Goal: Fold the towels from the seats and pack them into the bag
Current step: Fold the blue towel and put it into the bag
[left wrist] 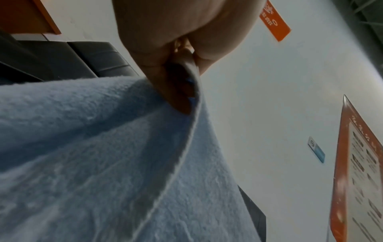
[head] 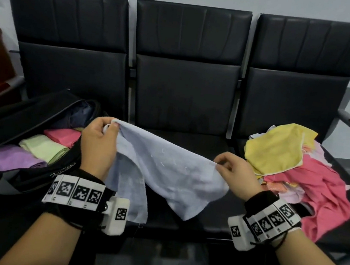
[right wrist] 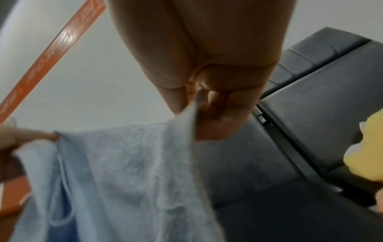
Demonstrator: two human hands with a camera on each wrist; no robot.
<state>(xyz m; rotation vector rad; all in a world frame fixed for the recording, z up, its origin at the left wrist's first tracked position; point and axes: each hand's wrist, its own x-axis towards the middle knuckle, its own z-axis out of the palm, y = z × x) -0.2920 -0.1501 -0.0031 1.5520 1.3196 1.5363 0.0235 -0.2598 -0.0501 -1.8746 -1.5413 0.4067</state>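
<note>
A pale blue towel [head: 165, 164] hangs spread over the middle seat [head: 190, 143], pinched at one top corner by the left hand [head: 98, 142] and at the other by the right hand [head: 236, 175], thumb and fingers [right wrist: 215, 114] closed tight on the cloth. It looks not yet folded. The bag [head: 25, 126] on the left seat lies open with purple, green and pink folded towels inside. A heap of unfolded towels [head: 293, 170] waits on the right seat, so much is left.
</note>
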